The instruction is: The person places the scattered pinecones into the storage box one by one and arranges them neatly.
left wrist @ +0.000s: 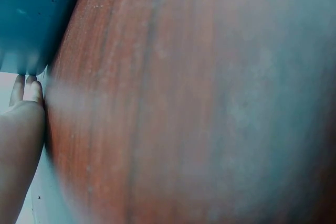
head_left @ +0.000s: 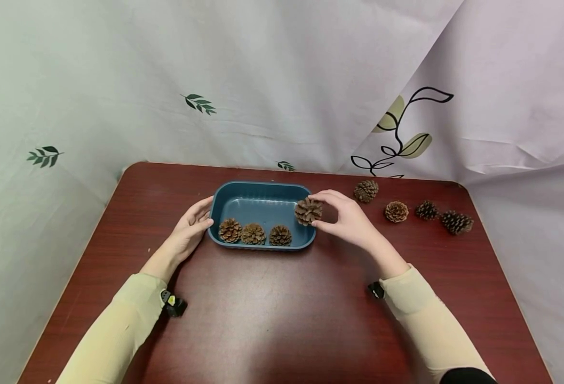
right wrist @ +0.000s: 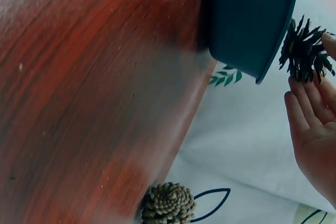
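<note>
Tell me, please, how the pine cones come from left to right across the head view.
Three pine cones in the blue container, one pine cone in the right hand, four pine cones on the table.

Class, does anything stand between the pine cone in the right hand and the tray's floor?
Nothing visible. The right hand holds the pine cone above the right end of the tray; three cones inside lie along the near side, left of it.

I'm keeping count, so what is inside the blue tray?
Inside the blue tray, three pine cones lie along the near side. The right hand holds a fourth cone over the right end, hiding whatever lies behind it in the head view.
</note>
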Demonstrator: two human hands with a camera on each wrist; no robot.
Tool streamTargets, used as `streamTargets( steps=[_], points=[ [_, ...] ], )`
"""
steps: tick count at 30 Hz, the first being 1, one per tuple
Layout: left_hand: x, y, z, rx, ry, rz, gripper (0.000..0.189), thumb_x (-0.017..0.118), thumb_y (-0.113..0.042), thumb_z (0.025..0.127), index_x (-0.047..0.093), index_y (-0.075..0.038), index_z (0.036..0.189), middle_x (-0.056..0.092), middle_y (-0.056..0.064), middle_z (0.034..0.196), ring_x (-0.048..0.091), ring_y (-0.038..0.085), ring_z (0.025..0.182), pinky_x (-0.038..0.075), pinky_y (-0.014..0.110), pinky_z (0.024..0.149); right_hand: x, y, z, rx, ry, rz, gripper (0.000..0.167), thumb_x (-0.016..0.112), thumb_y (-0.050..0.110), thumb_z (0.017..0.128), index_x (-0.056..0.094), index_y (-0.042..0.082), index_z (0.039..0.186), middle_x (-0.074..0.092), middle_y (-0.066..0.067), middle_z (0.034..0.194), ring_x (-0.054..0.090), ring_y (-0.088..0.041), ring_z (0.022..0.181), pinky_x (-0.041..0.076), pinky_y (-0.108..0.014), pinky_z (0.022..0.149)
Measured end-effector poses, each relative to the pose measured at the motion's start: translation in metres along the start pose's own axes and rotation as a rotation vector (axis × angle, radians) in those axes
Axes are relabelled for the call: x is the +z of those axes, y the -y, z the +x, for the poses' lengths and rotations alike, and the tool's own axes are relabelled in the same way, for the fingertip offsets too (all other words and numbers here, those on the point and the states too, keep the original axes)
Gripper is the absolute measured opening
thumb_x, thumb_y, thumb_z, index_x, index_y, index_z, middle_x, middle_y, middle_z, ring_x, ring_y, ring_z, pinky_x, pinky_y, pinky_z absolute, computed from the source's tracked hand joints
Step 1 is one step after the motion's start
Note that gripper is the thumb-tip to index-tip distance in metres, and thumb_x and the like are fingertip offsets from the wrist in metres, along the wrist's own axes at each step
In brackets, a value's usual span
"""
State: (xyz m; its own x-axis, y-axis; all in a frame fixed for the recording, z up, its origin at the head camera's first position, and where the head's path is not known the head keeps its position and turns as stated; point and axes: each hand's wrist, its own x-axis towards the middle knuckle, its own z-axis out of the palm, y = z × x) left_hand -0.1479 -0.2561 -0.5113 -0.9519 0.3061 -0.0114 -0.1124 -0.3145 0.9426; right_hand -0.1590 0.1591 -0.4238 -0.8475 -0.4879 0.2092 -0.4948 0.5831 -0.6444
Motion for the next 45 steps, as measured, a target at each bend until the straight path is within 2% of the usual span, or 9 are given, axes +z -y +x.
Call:
streamTargets(
  steps=[9, 19, 27, 45],
  points=[
    [-0.002, 0.002, 0.001, -0.009, 0.001, 0.021, 0.060, 0.049, 0.008, 0.107, 0.033, -0.007, 0.164, 0.054, -0.013, 0.149, 0.053, 0.000, 0.137, 0.045, 0.014, 0.110, 0.008, 0.007, 0.003, -0.029, 0.053, -0.034, 0.056, 0.086, 0.014, 0.089, 0.067, 0.007, 0.141, 0.067, -0.013, 0.140, 0.062, -0.031, 0.133, 0.049, -0.052, 0.115],
    [-0.003, 0.002, 0.001, -0.013, 0.003, 0.024, 0.060, 0.048, 0.007, 0.108, 0.033, -0.008, 0.164, 0.054, -0.013, 0.149, 0.053, 0.000, 0.137, 0.046, 0.014, 0.109, 0.016, 0.004, 0.006, -0.060, 0.110, -0.093, 0.057, 0.085, 0.014, 0.090, 0.066, 0.009, 0.143, 0.067, -0.012, 0.141, 0.061, -0.030, 0.136, 0.050, -0.051, 0.115],
    [-0.004, 0.003, 0.001, -0.004, 0.006, 0.020, 0.060, 0.048, 0.008, 0.108, 0.035, -0.009, 0.163, 0.055, -0.013, 0.149, 0.054, 0.000, 0.136, 0.046, 0.014, 0.109, 0.017, 0.004, 0.007, -0.058, 0.172, -0.155, 0.056, 0.085, 0.016, 0.090, 0.066, 0.009, 0.142, 0.067, -0.011, 0.142, 0.063, -0.028, 0.134, 0.052, -0.049, 0.112],
    [-0.004, 0.003, 0.001, -0.001, 0.014, 0.028, 0.061, 0.048, 0.007, 0.108, 0.032, -0.006, 0.165, 0.054, -0.013, 0.150, 0.053, -0.001, 0.138, 0.045, 0.014, 0.110, 0.016, 0.006, 0.014, -0.108, 0.270, -0.212, 0.051, 0.085, 0.018, 0.090, 0.069, 0.010, 0.138, 0.069, -0.010, 0.139, 0.064, -0.027, 0.132, 0.053, -0.047, 0.112]
  ],
)
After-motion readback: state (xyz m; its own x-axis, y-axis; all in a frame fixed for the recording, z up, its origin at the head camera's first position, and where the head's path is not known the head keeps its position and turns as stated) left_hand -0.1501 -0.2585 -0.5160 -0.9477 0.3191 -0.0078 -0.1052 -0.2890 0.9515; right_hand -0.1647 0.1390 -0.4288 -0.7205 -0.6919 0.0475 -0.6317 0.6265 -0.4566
